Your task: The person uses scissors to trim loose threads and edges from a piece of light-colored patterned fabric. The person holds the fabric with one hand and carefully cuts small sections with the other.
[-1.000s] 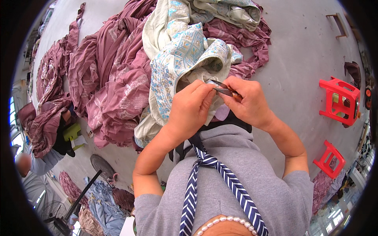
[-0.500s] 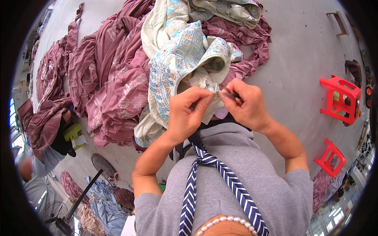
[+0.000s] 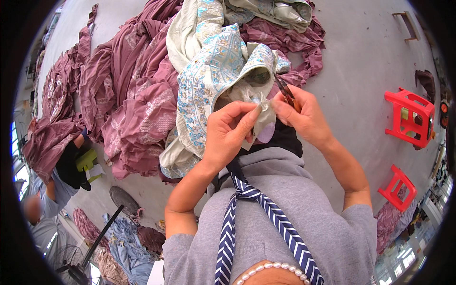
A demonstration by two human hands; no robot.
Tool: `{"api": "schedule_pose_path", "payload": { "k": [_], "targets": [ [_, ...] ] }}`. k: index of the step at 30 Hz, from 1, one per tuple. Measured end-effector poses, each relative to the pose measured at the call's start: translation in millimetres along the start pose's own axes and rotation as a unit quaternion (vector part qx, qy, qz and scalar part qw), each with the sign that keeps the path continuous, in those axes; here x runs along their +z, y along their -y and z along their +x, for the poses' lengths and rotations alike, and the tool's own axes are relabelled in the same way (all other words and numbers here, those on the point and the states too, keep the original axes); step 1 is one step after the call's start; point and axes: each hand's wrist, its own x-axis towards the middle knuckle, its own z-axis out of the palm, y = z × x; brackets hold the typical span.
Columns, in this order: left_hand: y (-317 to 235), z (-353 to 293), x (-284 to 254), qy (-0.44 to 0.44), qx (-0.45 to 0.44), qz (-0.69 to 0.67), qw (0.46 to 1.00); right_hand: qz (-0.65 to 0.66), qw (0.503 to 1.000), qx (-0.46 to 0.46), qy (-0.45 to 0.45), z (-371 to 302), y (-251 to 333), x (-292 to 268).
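A pale cream fabric printed in blue and gold (image 3: 209, 71) lies bunched before me, its folds reaching my lap. My left hand (image 3: 230, 130) is closed in a pinch on the cloth's pale edge (image 3: 262, 110), thumb against index finger. Just right of it, my right hand (image 3: 306, 116) is closed around small dark snips (image 3: 288, 93) with an orange-brown handle. The blades point up and away, beside a fold of the fabric. Right thumb and fingertips touch or nearly touch the same edge; which one I cannot tell.
Heaped mauve fabric (image 3: 137, 90) covers the floor ahead and left. Two red plastic stools (image 3: 411, 116) stand at right. A black pedestal fan (image 3: 71, 268) is at lower left, near blue cloth (image 3: 128, 247). Another person (image 3: 52, 190) sits at far left handling mauve cloth.
My hands have parted slightly. The right one has turned, so the snips now stick up past its fingers. At far left, the other person's cloth and arm have shifted a little.
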Motion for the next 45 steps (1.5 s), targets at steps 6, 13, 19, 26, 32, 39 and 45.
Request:
{"api": "schedule_pose_path", "payload": {
  "k": [6, 13, 19, 26, 32, 39, 45],
  "targets": [
    [4, 6, 11, -0.033, 0.049, 0.057, 0.997, 0.017, 0.997, 0.075, 0.027, -29, 26, -8],
    [6, 9, 14, -0.028, 0.075, 0.113, 0.990, 0.141, 0.960, 0.213, 0.117, -30, 15, -14],
    [8, 10, 12, -0.037, 0.111, 0.148, 0.982, 0.129, 0.963, 0.207, 0.118, -28, 13, -14],
    [9, 11, 13, -0.044, 0.145, 0.188, 0.970, 0.118, 0.964, 0.209, 0.114, -27, 11, -14],
    [9, 11, 13, -0.048, 0.176, 0.216, 0.959, 0.087, 0.973, 0.182, 0.111, -24, 12, -12],
    [7, 11, 13, -0.045, 0.189, 0.233, 0.953, -0.042, 0.993, 0.095, 0.057, -22, 10, -11],
    [6, 10, 13, -0.049, 0.192, 0.245, 0.949, -0.266, 0.963, -0.030, 0.022, -21, 9, -11]
  ]
}}
